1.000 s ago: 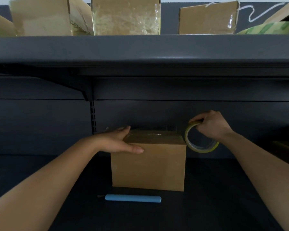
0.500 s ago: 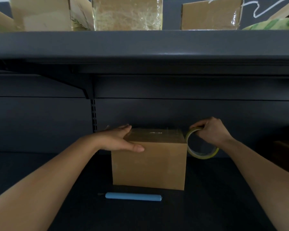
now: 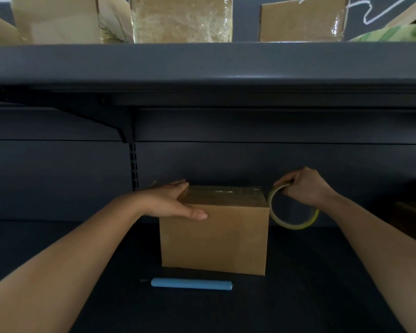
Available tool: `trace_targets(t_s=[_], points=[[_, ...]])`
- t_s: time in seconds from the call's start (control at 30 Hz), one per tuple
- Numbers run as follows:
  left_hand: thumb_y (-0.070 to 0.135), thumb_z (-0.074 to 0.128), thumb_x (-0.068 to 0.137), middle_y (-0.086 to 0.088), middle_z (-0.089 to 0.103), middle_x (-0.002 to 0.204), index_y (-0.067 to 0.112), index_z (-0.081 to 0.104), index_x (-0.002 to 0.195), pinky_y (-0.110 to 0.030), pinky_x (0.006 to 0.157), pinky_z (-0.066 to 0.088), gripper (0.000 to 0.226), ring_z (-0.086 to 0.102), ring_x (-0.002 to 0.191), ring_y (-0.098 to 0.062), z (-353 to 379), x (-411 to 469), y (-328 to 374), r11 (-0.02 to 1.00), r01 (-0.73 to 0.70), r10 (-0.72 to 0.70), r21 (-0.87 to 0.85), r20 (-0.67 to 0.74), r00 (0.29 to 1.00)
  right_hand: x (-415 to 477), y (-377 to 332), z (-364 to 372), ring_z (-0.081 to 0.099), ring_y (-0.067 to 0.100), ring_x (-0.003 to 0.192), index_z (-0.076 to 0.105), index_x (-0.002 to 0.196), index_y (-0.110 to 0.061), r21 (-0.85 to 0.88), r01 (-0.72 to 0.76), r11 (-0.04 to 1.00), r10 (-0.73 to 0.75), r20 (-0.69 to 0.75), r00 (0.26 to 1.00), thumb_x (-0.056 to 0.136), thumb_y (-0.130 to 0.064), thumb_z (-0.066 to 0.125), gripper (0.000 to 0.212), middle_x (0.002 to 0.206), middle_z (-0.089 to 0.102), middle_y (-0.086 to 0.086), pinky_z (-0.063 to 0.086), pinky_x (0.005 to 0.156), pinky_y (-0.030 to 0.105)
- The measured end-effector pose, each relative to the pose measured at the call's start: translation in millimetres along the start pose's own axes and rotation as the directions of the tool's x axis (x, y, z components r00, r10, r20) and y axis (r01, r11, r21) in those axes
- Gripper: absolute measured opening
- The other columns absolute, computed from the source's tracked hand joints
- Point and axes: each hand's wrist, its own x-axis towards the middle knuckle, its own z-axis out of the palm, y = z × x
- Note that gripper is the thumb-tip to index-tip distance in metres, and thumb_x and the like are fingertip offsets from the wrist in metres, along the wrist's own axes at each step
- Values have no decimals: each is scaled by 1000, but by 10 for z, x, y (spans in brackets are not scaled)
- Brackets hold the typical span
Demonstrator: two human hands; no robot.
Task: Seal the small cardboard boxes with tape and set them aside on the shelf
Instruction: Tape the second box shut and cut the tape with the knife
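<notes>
Head view looks into a dark grey shelf unit, read from nine o'clock across to three. At about eight o'clock the person's bare left forearm reaches in, and the left hand [image 3: 171, 201] lies flat over the top left corner of the cardboard box [image 3: 214, 236], thumb stretched along the front face just under the top edge, fingers resting on the lid; the hand is pressed on the box rather than wrapped round it. The box stands upright on the lower shelf [image 3: 322, 296], a little below the centre of the frame, and a glossy strip of clear tape [image 3: 222, 192] runs across its lid. Directly toward six o'clock from the box, just apart from its front edge, a blue pen [image 3: 191, 284] lies crosswise. At the box's upper right corner, toward three o'clock, the tape roll [image 3: 293, 207] hangs on edge, touching the box or very nearly so. The right hand [image 3: 305, 186] is closed over the roll's top rim. Along twelve o'clock, the upper shelf [image 3: 202, 61] carries several more boxes [image 3: 180, 19], some wrapped in clear tape.
</notes>
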Motion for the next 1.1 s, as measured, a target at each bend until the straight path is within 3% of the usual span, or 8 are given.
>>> trace_targets(t_s=[0.13,0.3,0.43,0.57,0.7,0.8,0.97,1.1], points=[[95,39,44,9,-5,160,28,-4,152,-37,116,-6,134,-3,146,-17,10,-13,-11,1000,-5,5,-4,14,1000,33,-89,-100,60,8,88,75,95,-28,-94,-1,996,4,33,999,83,-10,60,27,100,69,-4,48,76,21],[75,46,71,9,-6,159,28,-5,152,-37,116,-5,107,-5,146,-19,1,-30,35,1000,12,-12,-19,-15,1000,64,-158,-158,60,11,90,75,97,-24,-144,-9,990,15,39,999,83,-10,62,24,102,70,-2,48,77,22],[84,42,57,9,-6,159,29,-5,152,-37,116,-6,119,-5,146,-17,8,-32,6,1000,0,0,0,1,1000,99,-278,-292,57,8,80,75,99,-21,-158,5,987,-4,7,1000,81,-9,65,24,91,66,-4,43,70,20],[101,36,29,11,-6,159,30,-5,152,-38,118,-6,148,-3,146,-15,9,4,-55,1000,-25,25,-12,9,1000,82,-219,-249,55,3,76,74,98,-22,-160,3,987,3,32,999,82,-9,65,22,88,65,-5,43,63,16],[88,44,52,9,-5,160,29,-3,152,-37,117,-3,126,-2,146,-16,29,2,-26,999,-23,23,-35,-5,1000,67,-66,-130,62,8,86,75,95,-24,-94,-20,995,24,42,999,82,-11,66,20,96,70,-2,50,74,21],[79,46,59,9,-4,160,28,-3,152,-38,119,-2,117,-1,146,-15,19,-10,-4,999,-22,22,-35,0,1000,68,-26,-96,62,7,87,76,94,-27,-82,-10,997,13,32,999,81,-11,65,23,98,71,-4,48,71,18],[88,43,57,11,-7,159,29,-4,152,-40,119,-2,121,-1,146,-12,14,8,-34,1000,-21,21,-4,2,1000,11,42,1,59,1,82,76,94,-26,-21,-18,1000,19,41,999,82,-8,63,25,98,70,-5,42,60,10],[101,34,38,11,-10,159,41,-3,149,-44,118,-7,132,-6,146,-11,17,63,-81,998,-67,66,21,8,998,-28,79,61,59,4,86,75,94,-26,16,-19,1000,18,10,1000,83,-7,62,26,99,70,-5,45,73,15]])
